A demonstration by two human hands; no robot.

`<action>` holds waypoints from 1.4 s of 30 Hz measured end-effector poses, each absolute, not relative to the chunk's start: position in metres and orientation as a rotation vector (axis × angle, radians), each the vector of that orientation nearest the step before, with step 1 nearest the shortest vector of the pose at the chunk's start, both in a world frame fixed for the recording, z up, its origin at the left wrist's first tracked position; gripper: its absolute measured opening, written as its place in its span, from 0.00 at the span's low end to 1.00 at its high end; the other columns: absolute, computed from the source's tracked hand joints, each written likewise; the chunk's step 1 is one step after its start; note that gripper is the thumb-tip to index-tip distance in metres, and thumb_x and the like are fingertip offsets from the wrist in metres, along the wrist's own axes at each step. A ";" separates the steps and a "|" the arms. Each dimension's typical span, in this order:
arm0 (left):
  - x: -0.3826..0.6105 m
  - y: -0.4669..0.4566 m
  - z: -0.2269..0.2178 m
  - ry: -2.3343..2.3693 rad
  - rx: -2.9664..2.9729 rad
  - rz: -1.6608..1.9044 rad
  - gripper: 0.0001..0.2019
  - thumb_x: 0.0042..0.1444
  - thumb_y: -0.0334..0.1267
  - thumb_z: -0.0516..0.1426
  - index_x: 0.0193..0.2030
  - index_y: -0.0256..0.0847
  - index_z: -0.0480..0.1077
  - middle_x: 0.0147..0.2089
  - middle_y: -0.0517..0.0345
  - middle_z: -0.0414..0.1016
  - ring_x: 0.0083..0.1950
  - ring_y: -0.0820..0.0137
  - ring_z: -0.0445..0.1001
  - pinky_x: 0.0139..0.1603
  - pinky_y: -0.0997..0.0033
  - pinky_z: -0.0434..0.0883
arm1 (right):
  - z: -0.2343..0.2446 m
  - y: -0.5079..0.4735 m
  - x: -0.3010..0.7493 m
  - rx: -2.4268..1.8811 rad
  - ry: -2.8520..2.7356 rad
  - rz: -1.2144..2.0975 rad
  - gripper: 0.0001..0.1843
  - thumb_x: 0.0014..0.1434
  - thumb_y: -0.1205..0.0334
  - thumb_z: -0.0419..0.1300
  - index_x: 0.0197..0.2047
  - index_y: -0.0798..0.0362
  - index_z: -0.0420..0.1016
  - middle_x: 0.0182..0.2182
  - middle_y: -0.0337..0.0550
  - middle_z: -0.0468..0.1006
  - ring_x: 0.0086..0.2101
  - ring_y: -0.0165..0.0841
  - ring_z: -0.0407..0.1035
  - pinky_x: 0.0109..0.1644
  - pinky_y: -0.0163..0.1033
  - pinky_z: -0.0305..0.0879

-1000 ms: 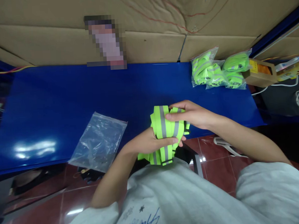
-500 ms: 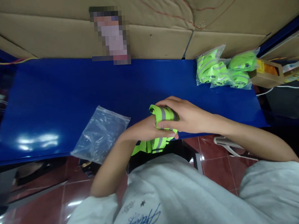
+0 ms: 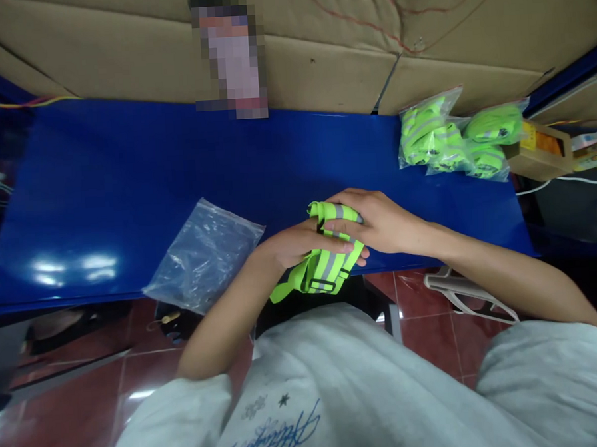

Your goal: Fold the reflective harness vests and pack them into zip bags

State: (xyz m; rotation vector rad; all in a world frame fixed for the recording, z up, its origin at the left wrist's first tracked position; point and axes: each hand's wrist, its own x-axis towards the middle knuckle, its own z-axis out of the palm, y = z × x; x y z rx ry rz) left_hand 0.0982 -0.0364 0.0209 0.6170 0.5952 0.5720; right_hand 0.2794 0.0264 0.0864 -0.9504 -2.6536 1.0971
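Observation:
Both hands are closed around a neon-yellow reflective strap (image 3: 331,265) with grey stripes and black buckles, bunched into folds just above the table's front edge. My left hand (image 3: 312,241) grips it from the left, its thumb lying across the folds. From the right, my right hand (image 3: 371,220) wraps the upper part, fingers behind and thumb in front. The strap's lower folds and a buckle hang below my left hand. An unfilled clear zip bag (image 3: 205,255) lies left of my left forearm, partly over the table edge.
On the blue table (image 3: 185,156), several clear bags of neon-yellow straps (image 3: 426,133) stand at the back right. A cardboard box (image 3: 542,147) is beside them, with white cables near it. A cardboard-covered wall (image 3: 330,68) rises behind the table.
The strap has turned in my hands and shifted slightly up and right, so its lower folds and a buckle show more. Both hands still hold it.

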 end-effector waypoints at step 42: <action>0.083 -0.029 0.030 0.968 1.064 0.738 0.20 0.46 0.44 0.75 0.42 0.36 0.79 0.38 0.55 0.82 0.38 0.66 0.81 0.40 0.69 0.76 | 0.093 0.049 0.271 -1.121 -2.722 0.982 0.31 0.57 0.32 0.67 0.44 0.54 0.78 0.34 0.43 0.81 0.34 0.37 0.73 0.36 0.38 0.59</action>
